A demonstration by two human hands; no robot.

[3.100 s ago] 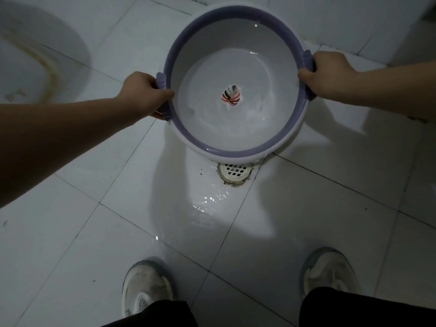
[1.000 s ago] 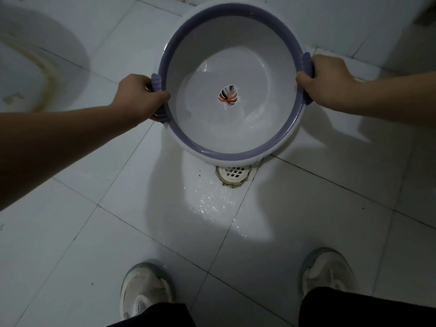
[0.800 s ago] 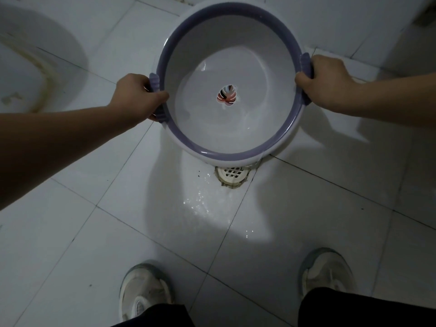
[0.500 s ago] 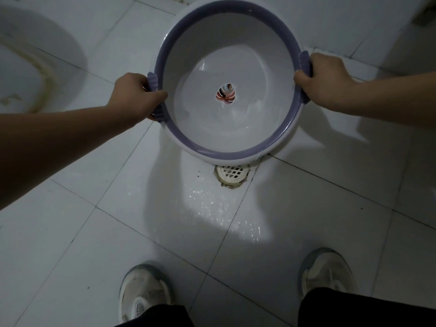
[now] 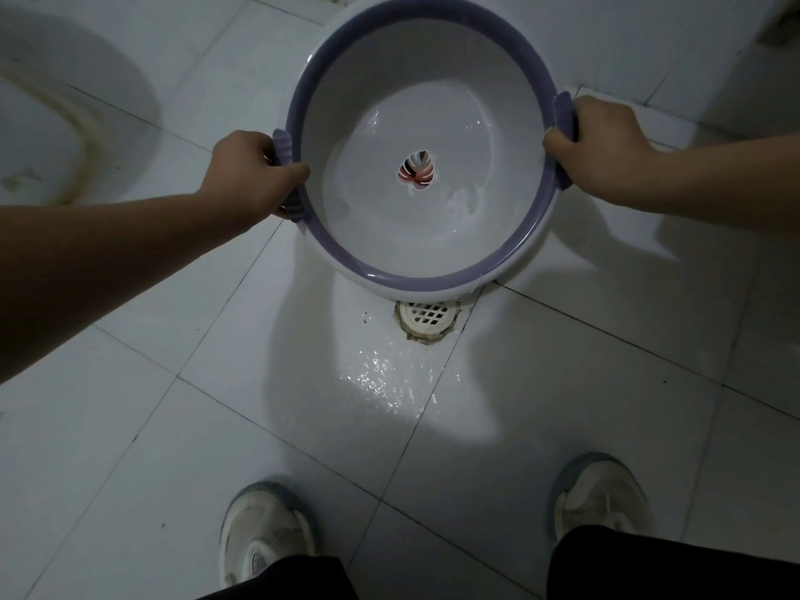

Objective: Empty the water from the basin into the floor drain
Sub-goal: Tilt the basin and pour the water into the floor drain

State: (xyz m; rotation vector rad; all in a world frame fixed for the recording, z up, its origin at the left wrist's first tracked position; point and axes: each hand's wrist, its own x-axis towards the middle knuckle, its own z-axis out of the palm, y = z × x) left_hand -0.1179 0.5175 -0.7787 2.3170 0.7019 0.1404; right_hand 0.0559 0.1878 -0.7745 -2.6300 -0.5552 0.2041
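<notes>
Head view, looking straight down: the white tiled floor (image 5: 130, 426) fills the frame, with a stained white fixture (image 5: 65, 123) at the far left edge. Above it the basin (image 5: 346, 123), white with a lilac rim, is held off the tiles and tipped toward the person, its near lip hanging just over the far edge of the floor drain (image 5: 426, 316).

The left hand (image 5: 246, 171) is clenched round the ribbed left handle (image 5: 283, 138), thumb hooked over the rim. The right hand (image 5: 606, 149) grasps the right handle (image 5: 562, 110) the same way. Two pale shoes (image 5: 264, 530) stand well back from the drain, one on each side of it.

Compared with three seconds ago, the pool that covered the low half of the basin has shrunk. What is left is a thin film of water (image 5: 467, 201) just to the right of the leaf sticker (image 5: 417, 173) on the bottom. The basin sits a little further from the person than it did, at about the same tilt. The wet patch (image 5: 389, 374) on the tiles between the drain and the shoes glints more widely than before.

My reading is that the pour is nearly finished. Only a steeper tip or a shake would clear the last film. Some of the water seems to have landed past the grate rather than in it.
</notes>
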